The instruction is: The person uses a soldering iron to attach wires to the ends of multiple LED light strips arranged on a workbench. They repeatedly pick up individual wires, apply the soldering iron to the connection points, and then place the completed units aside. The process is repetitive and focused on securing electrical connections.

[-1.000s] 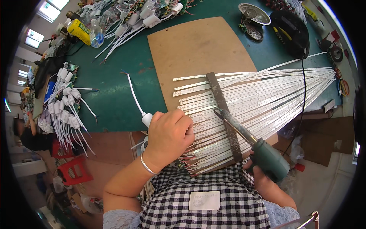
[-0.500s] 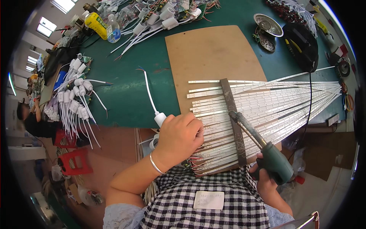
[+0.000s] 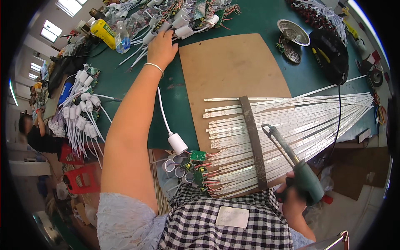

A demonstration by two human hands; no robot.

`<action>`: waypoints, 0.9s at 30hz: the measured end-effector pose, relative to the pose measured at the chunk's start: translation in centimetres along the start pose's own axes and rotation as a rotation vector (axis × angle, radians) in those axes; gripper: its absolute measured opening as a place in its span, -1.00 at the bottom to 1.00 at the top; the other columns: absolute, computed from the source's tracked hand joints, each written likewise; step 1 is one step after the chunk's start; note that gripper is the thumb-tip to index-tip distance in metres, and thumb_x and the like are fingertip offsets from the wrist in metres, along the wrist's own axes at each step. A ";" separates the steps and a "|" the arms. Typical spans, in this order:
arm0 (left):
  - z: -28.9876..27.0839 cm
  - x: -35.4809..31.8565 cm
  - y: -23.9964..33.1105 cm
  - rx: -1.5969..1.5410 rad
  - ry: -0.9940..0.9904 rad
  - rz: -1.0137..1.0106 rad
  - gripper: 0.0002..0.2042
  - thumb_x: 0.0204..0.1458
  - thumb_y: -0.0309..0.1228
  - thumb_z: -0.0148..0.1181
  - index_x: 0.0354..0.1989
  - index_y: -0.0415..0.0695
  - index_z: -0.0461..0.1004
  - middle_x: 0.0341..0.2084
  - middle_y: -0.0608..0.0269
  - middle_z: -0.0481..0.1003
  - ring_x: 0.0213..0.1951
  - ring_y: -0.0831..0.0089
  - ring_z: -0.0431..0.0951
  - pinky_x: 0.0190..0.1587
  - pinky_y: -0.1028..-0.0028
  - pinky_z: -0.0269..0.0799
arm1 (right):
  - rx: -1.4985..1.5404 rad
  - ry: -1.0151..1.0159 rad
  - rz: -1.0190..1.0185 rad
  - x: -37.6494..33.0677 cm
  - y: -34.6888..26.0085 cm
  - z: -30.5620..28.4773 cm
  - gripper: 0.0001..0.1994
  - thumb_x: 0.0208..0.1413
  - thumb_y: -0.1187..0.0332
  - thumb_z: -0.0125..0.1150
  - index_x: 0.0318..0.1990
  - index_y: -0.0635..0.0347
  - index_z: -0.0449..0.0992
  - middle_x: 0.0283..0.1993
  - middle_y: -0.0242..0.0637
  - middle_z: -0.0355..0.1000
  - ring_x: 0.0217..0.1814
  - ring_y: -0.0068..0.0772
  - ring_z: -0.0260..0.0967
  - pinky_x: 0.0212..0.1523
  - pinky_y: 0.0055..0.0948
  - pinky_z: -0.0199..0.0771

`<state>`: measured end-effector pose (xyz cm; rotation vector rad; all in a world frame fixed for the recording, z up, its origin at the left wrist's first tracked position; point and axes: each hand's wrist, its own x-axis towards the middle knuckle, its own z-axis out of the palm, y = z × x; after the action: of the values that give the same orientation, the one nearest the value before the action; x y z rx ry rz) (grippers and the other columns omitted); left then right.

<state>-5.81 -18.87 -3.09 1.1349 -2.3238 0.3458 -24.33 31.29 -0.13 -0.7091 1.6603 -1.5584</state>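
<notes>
Left hand reaches far across the green bench, fingers loosely spread, fingertips on a white socket in the heap of sockets and wires at the far edge. Right hand is closed round the green handle of a soldering iron, its tip over the LED strips. The strips fan across a brown board, under a dark bar. Right hand's fingers are partly hidden by the handle. Small circuit boards lie at the strips' near ends. Yellow bottle and clear bottle stand far left; labels too small to make out.
</notes>
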 end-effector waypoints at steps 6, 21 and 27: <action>0.0 3.7 -0.7 0.191 0.054 -0.156 -0.73 -0.08 -0.13 0.24 -0.28 -0.01 0.57 -0.27 0.13 0.51 -0.13 0.07 0.49 -0.18 0.17 0.46 | -0.022 -0.045 -0.038 0.6 1.0 -0.9 -0.60 0.09 0.40 -0.04 0.07 0.42 0.27 -0.37 -0.18 0.40 -0.50 -0.48 0.31 -0.54 -0.60 0.28; 0.4 3.3 -3.1 -0.128 -0.020 0.085 -0.60 -0.10 -0.37 0.23 -0.02 -0.11 0.45 -0.15 -0.07 0.43 -0.05 -0.04 0.44 -0.04 0.19 0.39 | -0.039 0.004 -0.001 1.1 0.3 0.2 -0.61 0.05 0.41 -0.10 0.05 0.39 0.28 -0.52 -0.16 0.37 -0.56 -0.48 0.25 -0.58 -0.61 0.22; -11.2 3.4 -0.2 -0.266 -0.157 0.098 -0.77 -0.02 -0.36 0.10 -0.21 -0.12 0.57 -0.38 0.03 0.51 -0.26 0.10 0.51 -0.22 0.27 0.39 | 0.007 0.070 -0.033 0.9 0.7 0.9 -0.62 0.03 0.43 -0.12 0.03 0.39 0.28 -0.52 -0.15 0.36 -0.53 -0.42 0.28 -0.50 -0.53 0.29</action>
<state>-3.50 -16.31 8.14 0.9500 -2.4765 -0.0212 -24.05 30.16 -0.93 -0.6890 1.7013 -1.6279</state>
